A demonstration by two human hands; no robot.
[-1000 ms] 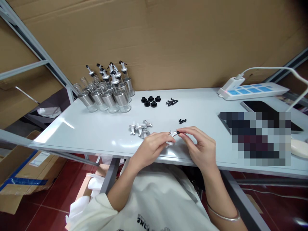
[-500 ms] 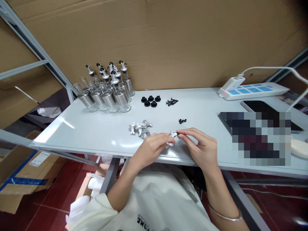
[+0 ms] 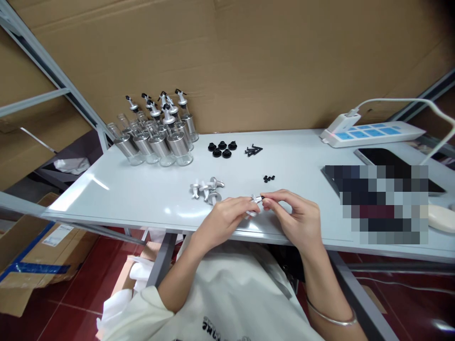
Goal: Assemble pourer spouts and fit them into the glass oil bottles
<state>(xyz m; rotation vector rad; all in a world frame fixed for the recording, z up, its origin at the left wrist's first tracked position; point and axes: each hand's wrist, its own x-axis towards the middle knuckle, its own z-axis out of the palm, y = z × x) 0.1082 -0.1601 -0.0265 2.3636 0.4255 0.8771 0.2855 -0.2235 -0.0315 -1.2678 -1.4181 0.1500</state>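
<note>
My left hand (image 3: 227, 214) is closed round a silver bottle pourer spout (image 3: 255, 199) just above the table's front edge. Thumb and fingertips of my right hand (image 3: 300, 215) pinch a small black cap (image 3: 262, 197) at the spout's right end; how far it sits on the end cannot be made out. Several more silver pourer spouts (image 3: 204, 190) lie in a loose heap left of my hands. Beyond my right hand is a small group of tiny black caps (image 3: 267, 179). Farther back are black flanged stoppers (image 3: 226, 154) and thin black levers (image 3: 253, 151).
Glass bottles with steel sleeves (image 3: 179, 143), some topped with pourers, crowd the table's back left. A power strip (image 3: 377, 139) with a plugged-in charger, a phone (image 3: 387, 163) and a blurred patch occupy the right. A cardboard wall (image 3: 249, 66) closes off the back.
The fingers of my right hand have shifted slightly at the black cap, with the thumb side drawn a little closer in. Both hands otherwise keep their places.
</note>
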